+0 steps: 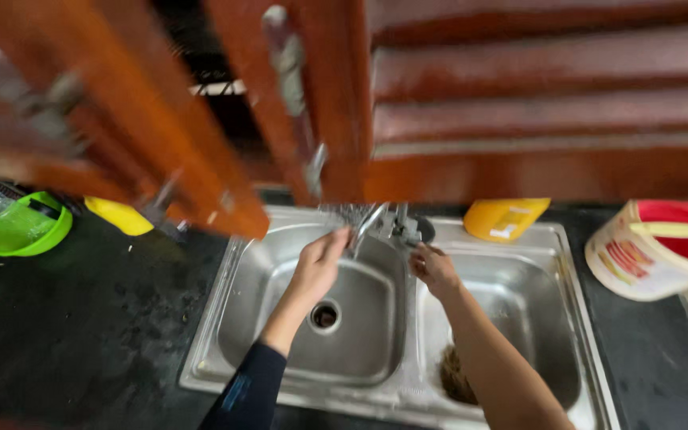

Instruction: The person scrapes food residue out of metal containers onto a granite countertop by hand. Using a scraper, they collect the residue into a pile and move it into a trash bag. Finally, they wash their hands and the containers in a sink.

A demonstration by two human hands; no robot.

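A steel double sink is set in a black countertop. At the sink's back edge between the two basins stands a chrome faucet. My left hand, in a dark sleeve, reaches over the left basin and its fingers close on the end of the faucet spout. My right hand, bare-armed, is curled at the faucet handle beside the base. The view is blurred, so the exact grips are hard to make out. The left basin's drain is uncovered.
A brownish clump lies in the right basin. A yellow-orange bottle lies behind the sink. A white and red container stands at the right, a green bowl and a yellow object at the left. Open wooden cabinet doors hang overhead.
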